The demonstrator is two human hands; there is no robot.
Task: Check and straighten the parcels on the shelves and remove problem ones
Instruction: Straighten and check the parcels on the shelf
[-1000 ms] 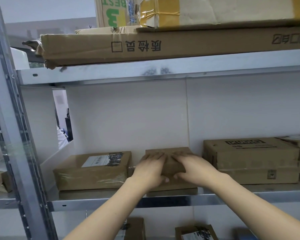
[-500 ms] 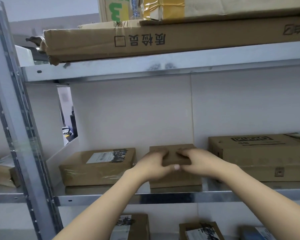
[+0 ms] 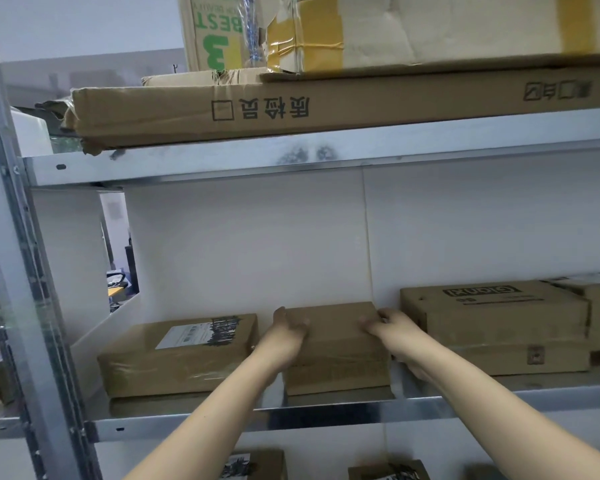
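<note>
The plain brown box [image 3: 336, 351] sits on the middle shelf [image 3: 326, 422], with its rear edge close to the white back panel [image 3: 257, 254]. Its base appears to rest on the shelf surface.

Grip state:
- The left hand [image 3: 286, 336] clasps the upper left edge of the box, thumb on the top face and fingers against the left side.
- The right hand [image 3: 394, 330] grips the upper right edge, fingers curled over onto the top face.
- The box is held between the two hands.

Surroundings, relative to the grip:
- Just left of the left hand lies a labelled parcel [image 3: 177, 355] wrapped in clear tape. The hand occupies the narrow gap between it and the held box.
- Just right of the right hand stands a larger printed carton [image 3: 496, 323].
- Well above the hands, the upper shelf beam [image 3: 326, 152] carries a long flat carton [image 3: 361, 105], with a yellow-taped carton [image 3: 430, 29] stacked on it.
- Below the forearms, the tops of lower parcels [image 3: 257, 465] show.
- Far left of the grip stands the steel upright [image 3: 21, 271].
</note>
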